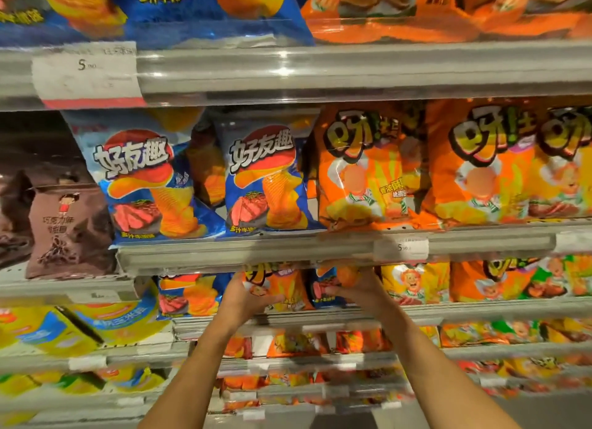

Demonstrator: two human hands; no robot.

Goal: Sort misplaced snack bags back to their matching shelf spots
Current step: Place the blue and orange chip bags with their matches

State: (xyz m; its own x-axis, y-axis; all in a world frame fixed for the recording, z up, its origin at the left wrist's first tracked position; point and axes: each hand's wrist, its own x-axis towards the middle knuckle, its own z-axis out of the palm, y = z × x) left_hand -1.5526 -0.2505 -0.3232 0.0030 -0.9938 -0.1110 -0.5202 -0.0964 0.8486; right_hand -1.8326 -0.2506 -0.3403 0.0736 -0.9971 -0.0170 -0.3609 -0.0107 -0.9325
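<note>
On the third shelf down, an orange snack bag point(285, 284) stands between blue steak-flavour chip bags. My left hand point(245, 295) grips this orange bag from its left side, thumb across the front. Just to its right is a blue chip bag point(320, 292), next to yellow and orange bags. My right hand point(360, 289) holds this blue bag, fingers curled over its front. The tops of both bags are hidden behind the shelf edge point(288, 252) above.
The shelf above holds two blue chip bags point(266, 179) on the left and orange bags point(368, 172) on the right. Brown chocolate snack bags point(64, 223) sit far left. Yellow-blue bags point(73, 326) lie lower left, and lower shelves carry more orange packs.
</note>
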